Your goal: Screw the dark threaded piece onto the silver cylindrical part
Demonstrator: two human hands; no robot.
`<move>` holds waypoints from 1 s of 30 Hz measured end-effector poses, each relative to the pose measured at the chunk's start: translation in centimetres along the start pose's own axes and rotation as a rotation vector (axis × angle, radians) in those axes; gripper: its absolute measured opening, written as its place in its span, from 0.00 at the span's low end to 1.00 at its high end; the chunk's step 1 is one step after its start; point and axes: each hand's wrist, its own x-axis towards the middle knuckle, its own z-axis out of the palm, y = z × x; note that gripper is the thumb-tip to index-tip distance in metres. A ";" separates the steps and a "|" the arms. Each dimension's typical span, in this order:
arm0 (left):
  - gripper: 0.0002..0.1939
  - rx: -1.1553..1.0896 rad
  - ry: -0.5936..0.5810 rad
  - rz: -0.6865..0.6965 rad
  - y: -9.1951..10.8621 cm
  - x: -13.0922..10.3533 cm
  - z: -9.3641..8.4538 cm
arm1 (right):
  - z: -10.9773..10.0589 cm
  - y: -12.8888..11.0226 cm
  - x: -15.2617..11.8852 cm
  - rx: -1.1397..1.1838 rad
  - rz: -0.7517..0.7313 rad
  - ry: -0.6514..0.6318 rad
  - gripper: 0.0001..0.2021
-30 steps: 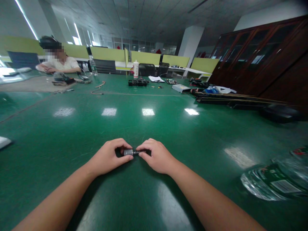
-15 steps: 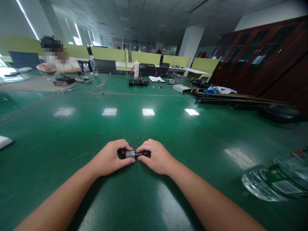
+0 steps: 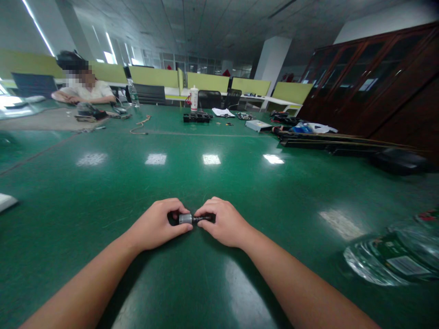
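Near the middle of the green table, my left hand pinches a silver metal cylinder between thumb and fingers. A dark threaded shaft sticks out of the cylinder's right side. My right hand holds this shaft in a pinch, its fingertips close to those of my left hand. The cylinder and the shaft lie level, in one line from left to right. The shaft's far end is partly hidden by my right fingers.
A large plastic bottle lies at the right. Black and metal parts are piled at the back right. A black device and a white bottle stand at the far side. One person sits at the back left.
My right hand has shifted very slightly to the right and up along the shaft. My left hand and the cylinder have stayed in place.
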 end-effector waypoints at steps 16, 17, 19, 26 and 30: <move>0.11 0.016 0.008 0.012 -0.2 0.0 0.1 | -0.2 0.2 0.0 -0.019 0.021 0.007 0.09; 0.11 0.017 0.010 0.012 -0.2 -0.1 0.1 | -0.2 0.2 0.0 -0.019 0.023 0.006 0.09; 0.11 0.017 0.014 0.017 -0.2 -0.1 0.1 | -0.2 0.2 0.0 -0.018 0.025 0.005 0.08; 0.11 0.016 0.009 0.012 -0.2 -0.1 0.2 | -0.2 0.2 0.0 -0.025 0.018 0.014 0.07; 0.11 0.016 0.006 0.006 -0.1 0.0 0.2 | -0.2 0.3 0.0 -0.036 0.022 0.022 0.06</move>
